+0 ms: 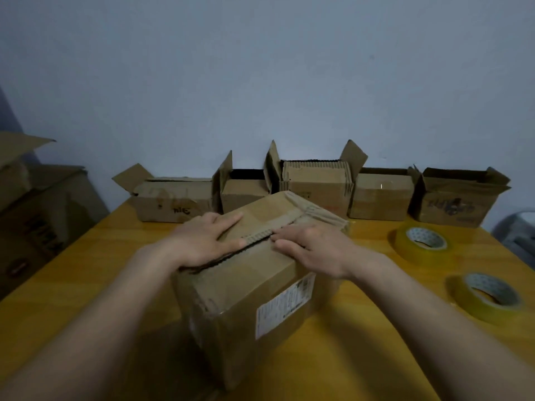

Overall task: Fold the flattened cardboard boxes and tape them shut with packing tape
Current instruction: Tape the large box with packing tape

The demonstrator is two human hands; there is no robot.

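A brown cardboard box (249, 308) with a white shipping label stands in the middle of the yellow table (362, 351). Its top flaps are folded down and meet along a seam. My left hand (202, 241) presses flat on the left flap with straight fingers. My right hand (309, 247) lies on the right flap, its fingertips at the seam. Two rolls of yellowish packing tape lie to the right of the box, one farther (405, 247) and one nearer (474, 305).
Several erected cardboard boxes with open top flaps stand in a row along the table's far edge against the wall (379, 198). Larger cardboard boxes (43, 204) stand off the table at the left. A grey object (518, 233) shows at the right edge.
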